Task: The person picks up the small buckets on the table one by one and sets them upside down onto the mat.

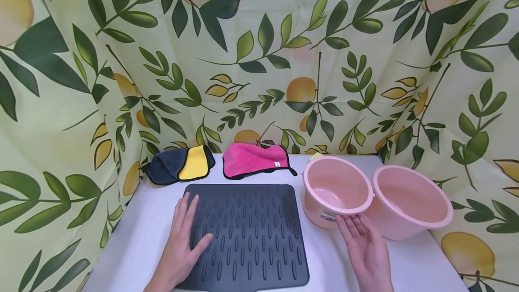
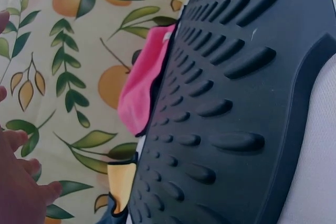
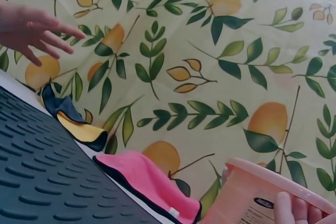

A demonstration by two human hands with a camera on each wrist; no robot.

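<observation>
My left hand (image 1: 182, 238) hovers with spread fingers over the left edge of the dark grey ridged mat (image 1: 247, 238), holding nothing. In the right wrist view the same left hand (image 3: 39, 32) shows well above the mat. My right hand (image 1: 366, 247) is palm up, its fingertips at the outside of the smaller pink bucket (image 1: 338, 184), just under the front rim. The right wrist view has these fingers (image 3: 299, 211) beside the bucket's printed label (image 3: 257, 213). A larger pink basin (image 1: 411, 197) stands against the bucket's right side.
Behind the mat lie a folded navy and yellow cloth (image 1: 180, 164) and a pink cloth (image 1: 257, 161) with black edging. A small yellow thing (image 1: 315, 156) peeks out behind the bucket. Leaf-printed curtains (image 1: 259, 57) enclose the white table (image 1: 134, 238).
</observation>
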